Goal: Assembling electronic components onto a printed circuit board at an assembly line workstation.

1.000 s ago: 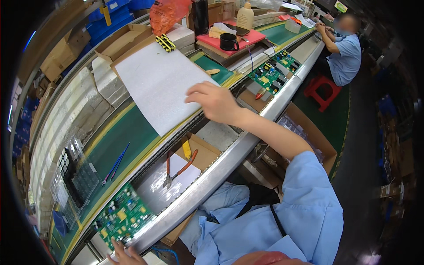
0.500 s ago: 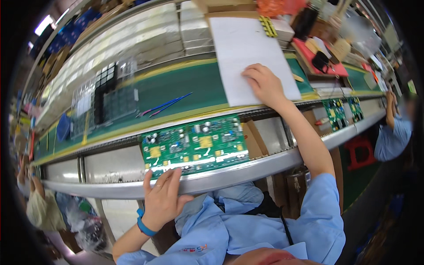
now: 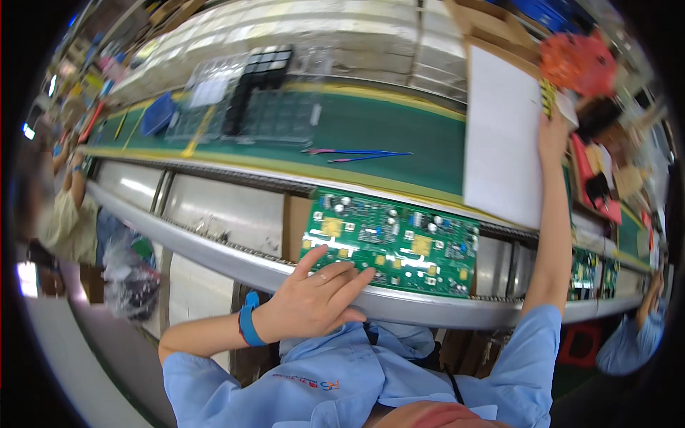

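A green circuit board (image 3: pixel 389 246), crowded with small parts and yellow squares, lies across the rails of the conveyor (image 3: pixel 399 307) in front of me. My left hand (image 3: pixel 314 289), with a blue wristband, rests at the board's near left edge with its fingers spread. Stretched far forward, my right hand (image 3: pixel 554 139) is beside the white sheet (image 3: pixel 503 135). Its fingertips reach the lower end of a yellow-and-black strip (image 3: pixel 548 98); blur hides whether they grip it.
Blue-and-pink tweezers (image 3: pixel 364 153) lie on the green bench, right of clear plastic trays (image 3: pixel 264 114) and a blue container (image 3: pixel 158 114). A red plastic bag (image 3: pixel 579 63) and a red tray (image 3: pixel 596 182) are at right. More boards (image 3: pixel 585 271) lie along the conveyor. Other people work at both sides.
The view has swung, so the bench appears shifted. My right hand has moved from over the white sheet to the yellow-and-black strip. My left hand stays at the board's near left edge.
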`<state>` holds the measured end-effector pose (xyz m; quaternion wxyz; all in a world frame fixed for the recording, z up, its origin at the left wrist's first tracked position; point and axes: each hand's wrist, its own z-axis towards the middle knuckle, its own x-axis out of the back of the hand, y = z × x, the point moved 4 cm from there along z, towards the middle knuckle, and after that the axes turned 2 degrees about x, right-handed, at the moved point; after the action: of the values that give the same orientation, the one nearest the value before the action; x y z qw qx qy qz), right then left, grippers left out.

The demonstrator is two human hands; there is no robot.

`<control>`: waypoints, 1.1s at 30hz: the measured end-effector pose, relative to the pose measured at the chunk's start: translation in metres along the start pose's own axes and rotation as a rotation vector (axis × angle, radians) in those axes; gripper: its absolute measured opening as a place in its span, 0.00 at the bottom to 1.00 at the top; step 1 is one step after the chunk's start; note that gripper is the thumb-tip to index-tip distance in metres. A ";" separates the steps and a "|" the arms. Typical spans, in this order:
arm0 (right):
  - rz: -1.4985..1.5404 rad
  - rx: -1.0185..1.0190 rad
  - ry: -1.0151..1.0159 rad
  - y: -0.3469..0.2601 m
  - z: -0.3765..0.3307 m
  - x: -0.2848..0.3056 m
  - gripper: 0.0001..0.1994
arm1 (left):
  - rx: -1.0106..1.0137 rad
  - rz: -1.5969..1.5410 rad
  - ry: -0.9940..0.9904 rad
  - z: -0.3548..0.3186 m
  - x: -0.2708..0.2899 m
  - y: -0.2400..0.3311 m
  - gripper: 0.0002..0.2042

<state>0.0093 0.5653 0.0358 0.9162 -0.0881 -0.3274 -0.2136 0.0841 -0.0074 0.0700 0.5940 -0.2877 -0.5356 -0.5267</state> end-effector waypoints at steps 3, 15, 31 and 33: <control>-0.274 -0.115 -0.160 -0.053 0.006 0.015 0.21 | 0.005 -0.035 0.038 0.003 0.017 -0.010 0.30; -0.339 0.006 -0.022 -0.054 0.011 0.016 0.15 | 0.425 0.567 0.497 0.070 0.047 -0.269 0.23; 0.194 0.135 -0.153 -0.039 0.013 0.001 0.16 | 0.461 0.495 0.453 0.103 0.041 -0.268 0.25; 0.221 0.156 -0.184 -0.033 0.011 -0.002 0.16 | 0.480 0.482 0.291 0.109 0.041 -0.267 0.25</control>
<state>-0.0137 0.5396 0.0439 0.9043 -0.0716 -0.4140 -0.0763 -0.2066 0.0043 0.0775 0.8216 -0.1804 -0.4705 -0.2666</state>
